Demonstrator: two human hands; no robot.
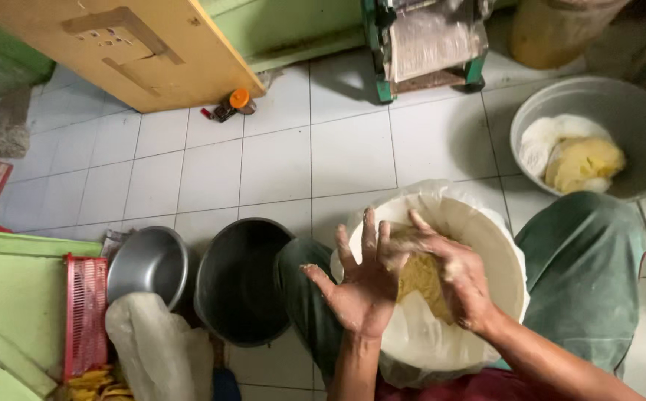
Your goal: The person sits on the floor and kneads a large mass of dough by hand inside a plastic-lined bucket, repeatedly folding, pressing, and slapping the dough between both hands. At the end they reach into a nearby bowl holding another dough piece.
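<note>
1. A lump of yellow dough [421,286] lies in a white, plastic-lined basin [502,256] between the person's knees, just under both hands.
2. The right hand [453,271] rests on the dough, fingers curled and floury, pressing against the left.
3. The left hand [364,286] is spread wide, palm up, holding nothing, its fingertips touching the right hand.
4. Left of the left hand stands a dark empty pot [241,282], then a steel bowl [148,263] and a red basket [85,315].
5. Beyond the right hand, well apart, a grey tub [620,104] holds flour and more yellow dough [582,163].
</note>
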